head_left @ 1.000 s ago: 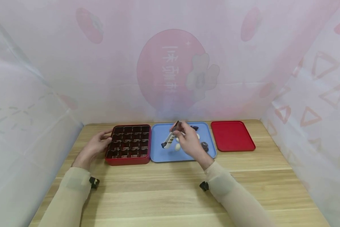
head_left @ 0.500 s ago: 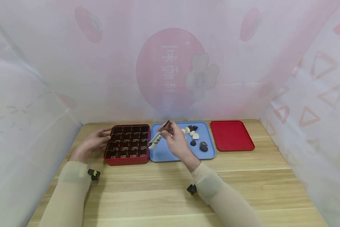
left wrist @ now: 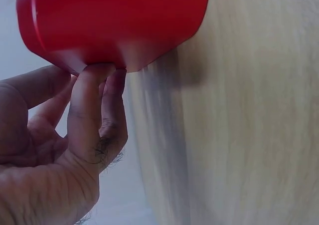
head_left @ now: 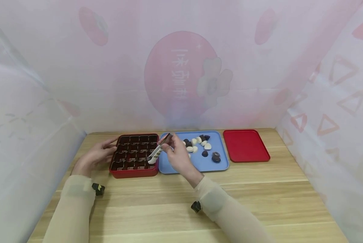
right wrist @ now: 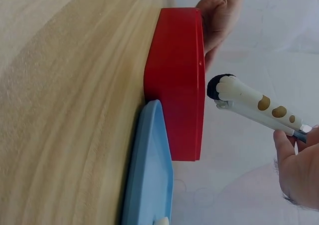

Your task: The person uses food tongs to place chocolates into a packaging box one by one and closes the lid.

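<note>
My right hand [head_left: 179,156] grips white tongs [right wrist: 254,101] with paw-shaped tips and brown spots. A dark chocolate [right wrist: 214,87] sits between the tips. In the head view the tongs overlap the right front compartments of a red box [head_left: 134,173], and the right wrist view has them close over its rim. Inside the box is a dark brown divided insert [head_left: 132,157]. My left hand [head_left: 97,156] is at the box's left side, its fingertips [left wrist: 102,69] touching the red wall.
Right of the box lies a blue tray [head_left: 199,166] bearing several white chocolates [head_left: 207,146] and dark chocolates [head_left: 216,158]. A flat red tray or lid [head_left: 246,145] lies farther right. Printed fabric walls [head_left: 117,101] stand behind and at both sides of the wooden table [head_left: 157,209].
My right hand has moved left with the tongs, from over the blue tray to over the red box's right side. My left hand stays at the box's left side.
</note>
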Action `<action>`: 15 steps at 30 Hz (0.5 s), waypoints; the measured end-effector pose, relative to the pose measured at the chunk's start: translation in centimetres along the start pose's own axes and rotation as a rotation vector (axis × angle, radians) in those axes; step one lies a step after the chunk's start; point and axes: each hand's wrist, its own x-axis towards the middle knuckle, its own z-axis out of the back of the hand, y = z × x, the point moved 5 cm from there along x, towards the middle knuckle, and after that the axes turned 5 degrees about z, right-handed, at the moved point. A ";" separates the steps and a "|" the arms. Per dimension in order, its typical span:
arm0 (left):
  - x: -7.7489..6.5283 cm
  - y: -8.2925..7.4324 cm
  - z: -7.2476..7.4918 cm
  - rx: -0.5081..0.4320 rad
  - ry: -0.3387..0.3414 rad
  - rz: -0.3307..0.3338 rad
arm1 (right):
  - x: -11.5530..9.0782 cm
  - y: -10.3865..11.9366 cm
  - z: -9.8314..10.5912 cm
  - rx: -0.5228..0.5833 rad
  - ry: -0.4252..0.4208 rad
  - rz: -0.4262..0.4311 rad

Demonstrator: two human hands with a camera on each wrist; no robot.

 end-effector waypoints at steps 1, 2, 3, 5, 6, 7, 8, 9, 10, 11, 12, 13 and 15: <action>0.0 0.1 0.0 -0.002 0.002 -0.003 | 0.0 -0.1 -0.2 -0.002 -0.002 0.001; 0.0 0.2 0.1 0.000 0.003 -0.007 | 0.0 -0.2 -0.4 -0.005 -0.005 0.001; 0.0 0.2 0.1 0.004 0.004 -0.010 | 0.0 -0.4 -0.5 -0.011 -0.009 -0.004; 0.0 0.2 0.0 0.006 0.001 -0.003 | 0.0 -0.5 -0.7 -0.027 -0.015 -0.009; 0.0 0.3 0.0 0.009 -0.002 -0.001 | 0.0 -0.6 -0.8 -0.041 -0.015 -0.013; 0.0 0.2 0.0 0.020 -0.005 -0.001 | -0.1 -0.7 -0.9 -0.055 -0.013 -0.014; 0.0 0.3 0.0 0.028 -0.010 0.001 | -0.1 -0.8 -1.0 -0.067 -0.011 -0.017; 0.0 0.3 0.1 0.030 -0.013 0.002 | -0.1 -0.8 -1.1 -0.078 -0.008 -0.013; 0.1 0.3 0.0 0.028 -0.016 0.007 | -0.1 -0.8 -1.2 -0.093 -0.004 -0.006; 0.1 0.3 0.1 0.031 -0.015 0.006 | -0.1 -0.8 -1.3 -0.105 -0.001 0.000; 0.1 0.3 0.1 0.032 -0.015 0.006 | -0.1 -0.9 -1.4 -0.117 0.001 0.010; 0.1 0.3 0.1 0.032 -0.013 0.003 | -0.1 -0.9 -1.5 -0.123 0.005 0.019; 0.1 0.4 0.1 0.020 -0.009 0.003 | -0.1 -0.9 -1.7 -0.137 0.014 0.033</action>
